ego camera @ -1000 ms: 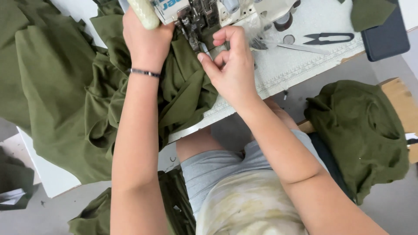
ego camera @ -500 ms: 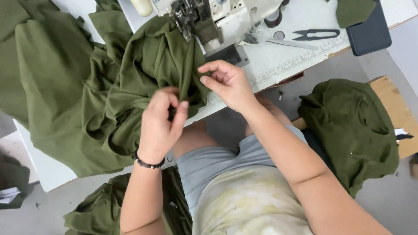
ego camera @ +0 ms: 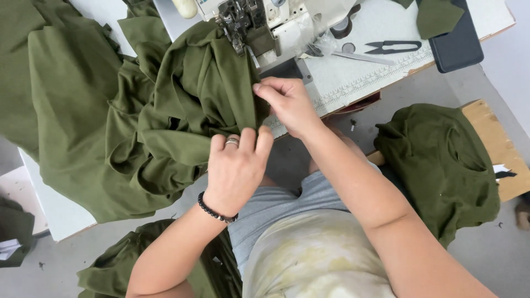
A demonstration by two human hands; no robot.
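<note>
Left hand [ego camera: 236, 168] and right hand [ego camera: 287, 105] close together, fingers pinched.

fabric [ego camera: 182, 110] on table [ego camera: 381, 33], under sewing machine [ego camera: 265, 22] | snips [ego camera: 400, 47] right of machine | fabric pile [ego camera: 441, 160] on stool [ego camera: 497, 143]

You have bright, even light here, soft and diffuse, with no hard shadows. The white desk [ego camera: 381, 49] reads pale but keeps its detail, without glare. Only faint shade sits in the folds of the olive fabric [ego camera: 165, 110] and under your left hand [ego camera: 234, 168]. Focus is sharp across the middle; the wide lens bends straight edges slightly toward the corners.
</note>
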